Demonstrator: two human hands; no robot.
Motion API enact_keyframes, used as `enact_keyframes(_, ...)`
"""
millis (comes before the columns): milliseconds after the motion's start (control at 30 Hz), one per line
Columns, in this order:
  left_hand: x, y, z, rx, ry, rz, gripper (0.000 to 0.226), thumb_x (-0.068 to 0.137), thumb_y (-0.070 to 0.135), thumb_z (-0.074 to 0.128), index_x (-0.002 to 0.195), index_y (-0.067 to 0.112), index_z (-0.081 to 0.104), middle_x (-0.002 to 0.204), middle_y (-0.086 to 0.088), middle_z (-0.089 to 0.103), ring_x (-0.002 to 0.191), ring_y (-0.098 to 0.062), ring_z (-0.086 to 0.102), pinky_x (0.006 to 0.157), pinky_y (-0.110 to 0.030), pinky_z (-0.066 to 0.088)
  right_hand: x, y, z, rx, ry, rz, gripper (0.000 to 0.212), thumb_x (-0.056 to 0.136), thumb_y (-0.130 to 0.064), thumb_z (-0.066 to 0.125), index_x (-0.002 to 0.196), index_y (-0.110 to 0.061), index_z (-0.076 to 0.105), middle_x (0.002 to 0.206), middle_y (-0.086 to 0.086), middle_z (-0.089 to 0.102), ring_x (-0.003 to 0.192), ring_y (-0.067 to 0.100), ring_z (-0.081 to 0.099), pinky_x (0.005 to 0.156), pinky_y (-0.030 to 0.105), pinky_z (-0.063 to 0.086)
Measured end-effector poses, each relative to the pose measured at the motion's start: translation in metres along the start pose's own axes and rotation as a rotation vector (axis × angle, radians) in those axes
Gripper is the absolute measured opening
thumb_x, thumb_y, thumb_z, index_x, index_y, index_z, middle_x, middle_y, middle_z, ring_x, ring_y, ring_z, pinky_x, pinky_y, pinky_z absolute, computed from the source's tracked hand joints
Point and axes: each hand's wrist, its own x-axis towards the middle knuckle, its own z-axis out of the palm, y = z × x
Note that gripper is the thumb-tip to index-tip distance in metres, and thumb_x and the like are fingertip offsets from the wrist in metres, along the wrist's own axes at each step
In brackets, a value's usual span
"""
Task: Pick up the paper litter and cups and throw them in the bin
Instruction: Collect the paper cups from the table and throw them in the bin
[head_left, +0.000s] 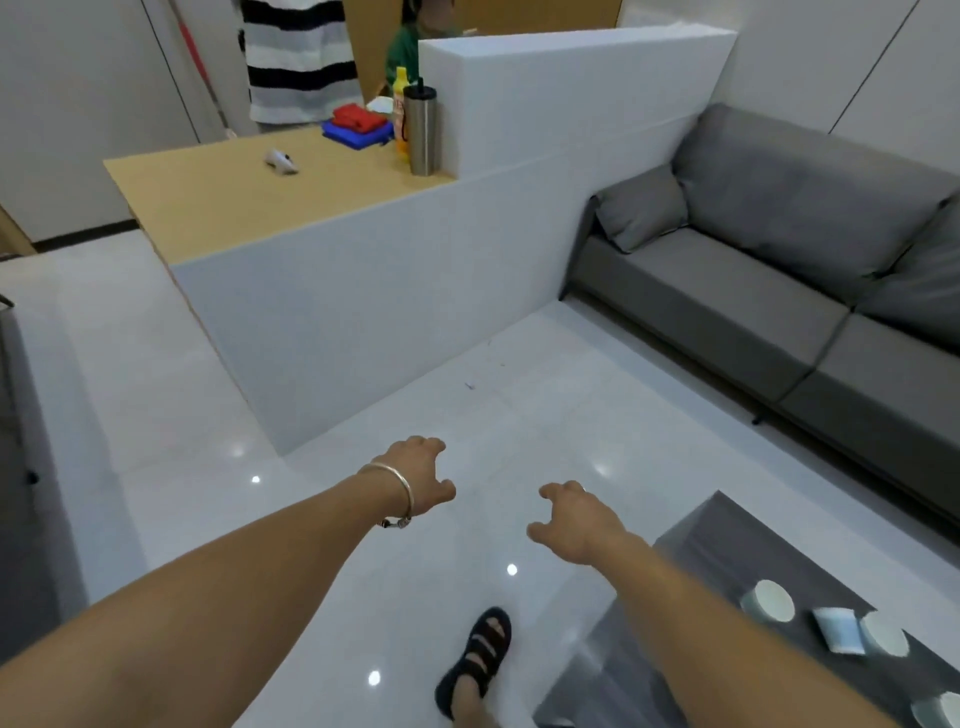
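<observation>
Cut off at the bottom right corner: a pale corner cup (941, 713), only a slice of rim in view. Farther along the dark table (753, 545), two more pale cups, the left cup (770, 601) and the right cup (884, 633); hard to say whether upright or tipped. Between them a flattened pale blue scrap (839, 630), touching the right cup; paper or squashed cup, cannot tell. Near part of that table hidden under the right forearm.

Both arms stretched forward over the floor. Left hand (421, 475), bracelet (397, 491) at the wrist, fingers (432, 446) loosely curled, released, holding nothing. Right hand (576, 522) the same: fingers (560, 489) slack and bent, nothing in them, left of the dark table and well apart from the cups. Below, one foot in a dark sandal (480, 660).

Glossy white floor (467, 405), dotted with reflected light. To the right, a grey sofa (753, 280) with a grey cushion (641, 208) at its left end. Far ahead, a white partition (363, 301) and behind it a wooden table (234, 202): steel tumbler (422, 130), yellow bottle (400, 111) partly hidden by the tumbler, folded red and blue cloths (358, 124), and a small white object (282, 162) too blurred to name. Beyond, a person in a striped top (298, 57), cut off at the top edge, and another person in green (408, 49), mostly hidden by the partition.
</observation>
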Motion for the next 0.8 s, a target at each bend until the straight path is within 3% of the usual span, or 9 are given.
enact_keyframes(333,0.2,-0.017,-0.093,-0.006,-0.057,-0.106,0.07,0.086,0.044,0.054,0.146,0.02,0.029,0.147,-0.005,0.035,0.131,-0.025,0.039,0.104,-0.04,0.039,0.204,-0.022,-0.132,-0.011,-0.001,-0.035,0.068,0.091,-0.046,0.054,0.149,-0.02,0.03,0.146,0.006,0.035,0.128,0.027,0.044,0.101,0.038,0.042)
enact_keyframes(800,0.514,-0.013,-0.171,0.043,-0.189,0.043,0.066,0.087,0.043,0.053,0.145,0.02,0.031,0.145,-0.007,0.037,0.129,-0.025,0.04,0.102,-0.037,0.039,0.465,-0.025,-0.237,0.098,-0.036,0.103,0.066,0.091,-0.044,0.054,0.148,-0.02,0.031,0.145,0.006,0.035,0.128,0.027,0.043,0.099,0.038,0.042)
